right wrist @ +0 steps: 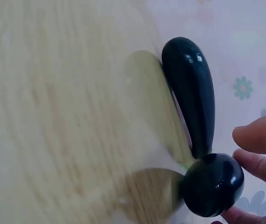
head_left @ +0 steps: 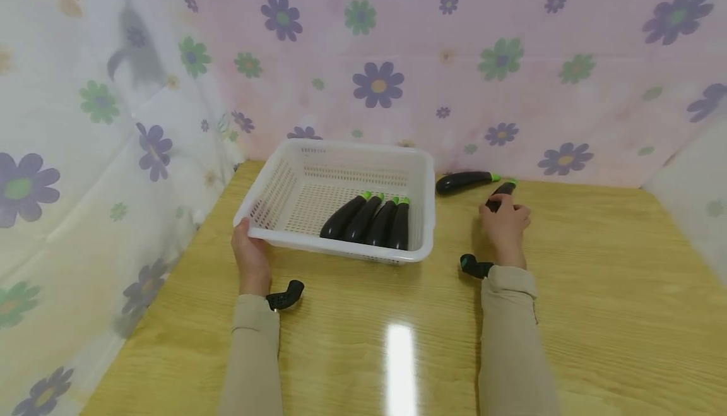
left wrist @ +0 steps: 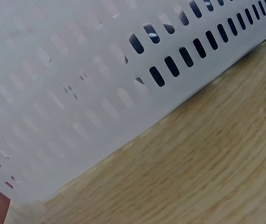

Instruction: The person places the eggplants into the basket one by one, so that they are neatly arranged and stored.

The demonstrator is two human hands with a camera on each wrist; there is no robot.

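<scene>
In the head view a white plastic basket [head_left: 341, 249] stands on the table, several dark eggplants [head_left: 363, 220] with green stem ends lying side by side in its right half. My left hand [head_left: 251, 258] grips the basket's near left corner, thumb over the rim; the other fingers are mostly hidden. To the right of the basket, my right hand [head_left: 505, 223] holds one eggplant [head_left: 500, 194], whose rounded end [right wrist: 212, 184] faces the right wrist camera. Another eggplant [head_left: 462, 182] lies by the back wall, just left of the held one.
The wood-grain table [head_left: 352, 340] reaches to a flowered cloth [head_left: 318, 56] at the back and left. A dark wrist device sits at each cuff, the left one [head_left: 286, 295] near the basket's front side and the right one [head_left: 474, 266] over the table.
</scene>
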